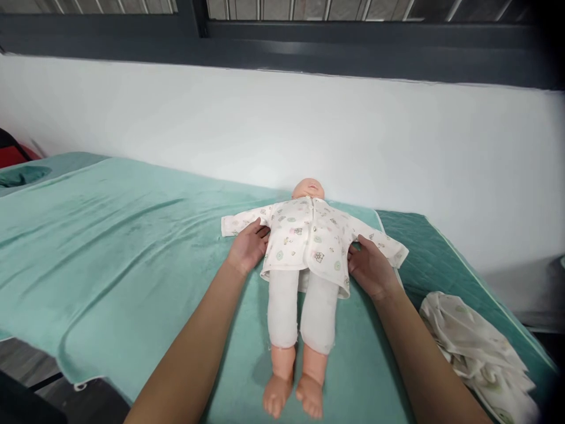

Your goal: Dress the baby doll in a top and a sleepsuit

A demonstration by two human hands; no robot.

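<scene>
A baby doll [309, 188] lies on its back on a green cloth [176, 294], head toward the wall and bare feet toward me. It wears a white printed jacket [304, 235], closed down the front with both sleeves spread outward, and white leggings [282, 306]. My left hand [251, 246] rests at the jacket's left side under the sleeve, its fingers apart and partly hidden at the fabric. On the other side, my right hand [371, 265] is beside the jacket below the other sleeve, fingers curled at its edge; whether they grip the fabric is unclear.
A crumpled white printed cloth [477, 353] lies at the right on a darker green quilted cover [410, 247]. Behind the doll stands a white wall [282, 129] beneath a dark window frame [309, 50]. A red and black item [13, 154] is at the far left.
</scene>
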